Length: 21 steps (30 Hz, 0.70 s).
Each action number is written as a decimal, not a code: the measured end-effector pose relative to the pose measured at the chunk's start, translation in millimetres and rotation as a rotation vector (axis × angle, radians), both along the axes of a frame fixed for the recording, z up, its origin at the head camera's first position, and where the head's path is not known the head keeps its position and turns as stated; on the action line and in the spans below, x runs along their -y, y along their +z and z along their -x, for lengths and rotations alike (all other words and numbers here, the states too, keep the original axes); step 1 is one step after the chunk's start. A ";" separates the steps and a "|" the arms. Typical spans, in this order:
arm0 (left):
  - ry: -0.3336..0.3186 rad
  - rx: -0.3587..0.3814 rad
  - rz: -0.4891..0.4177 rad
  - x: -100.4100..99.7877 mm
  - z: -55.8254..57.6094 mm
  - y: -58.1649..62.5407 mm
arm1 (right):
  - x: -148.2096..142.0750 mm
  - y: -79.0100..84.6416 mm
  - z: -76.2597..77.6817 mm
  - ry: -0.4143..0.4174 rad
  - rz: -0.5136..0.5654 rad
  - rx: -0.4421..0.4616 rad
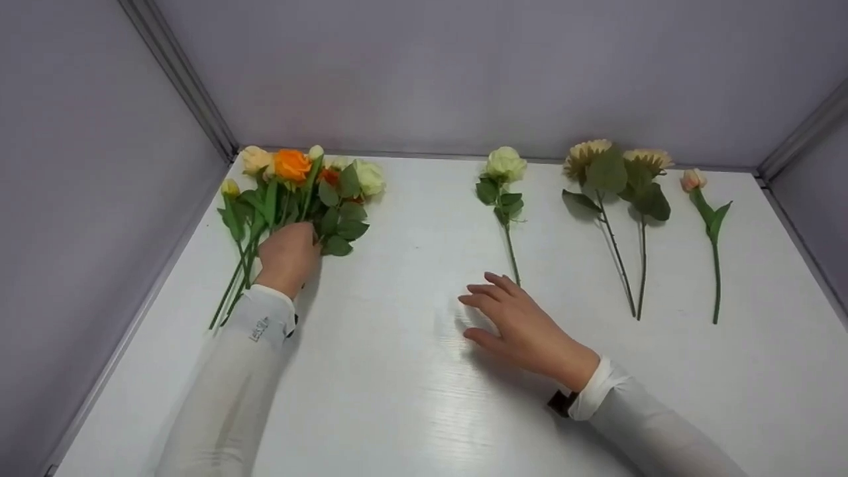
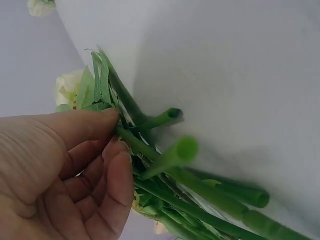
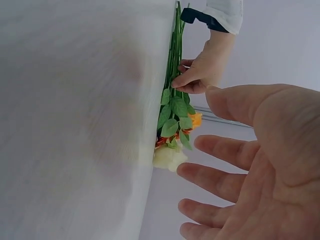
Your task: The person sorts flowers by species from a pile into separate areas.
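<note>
At the table's left, my left hand (image 1: 289,255) is among a bunch of flowers with an orange rose (image 1: 292,165), a yellow bud (image 1: 230,187) and a pale rose (image 1: 368,177). In the left wrist view, thumb and fingertips pinch a green flower stem (image 2: 142,146), with several cut stem ends beside it. My right hand (image 1: 523,324) hovers over the middle of the table, fingers spread and holding nothing. Just beyond its fingertips lies the stem of a single whitish-green rose (image 1: 506,164), its lower end reaching toward the hand.
Two beige flowers (image 1: 588,156) with broad leaves lie right of the single rose, their stems meeting near the bottom. Farther right is a pink tulip (image 1: 693,179). Grey panels (image 1: 464,73) wall the white table (image 1: 397,371) at the back and both sides.
</note>
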<state>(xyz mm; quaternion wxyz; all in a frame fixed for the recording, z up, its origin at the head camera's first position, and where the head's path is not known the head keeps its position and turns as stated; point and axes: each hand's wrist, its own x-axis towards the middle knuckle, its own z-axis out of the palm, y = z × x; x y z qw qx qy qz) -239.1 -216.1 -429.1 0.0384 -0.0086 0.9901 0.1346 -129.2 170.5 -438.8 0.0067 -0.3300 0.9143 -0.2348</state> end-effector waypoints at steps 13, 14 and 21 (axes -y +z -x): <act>-0.073 -0.029 -0.244 -31.2 2.5 28.3 | -7.2 0.6 5.6 -0.031 0.036 -0.008; -0.088 -0.032 -0.273 -36.2 2.5 29.9 | -7.3 0.8 5.6 -0.031 0.036 -0.008; -0.157 0.070 -0.546 -71.8 3.5 35.5 | -7.4 2.5 8.2 -0.043 0.051 -0.006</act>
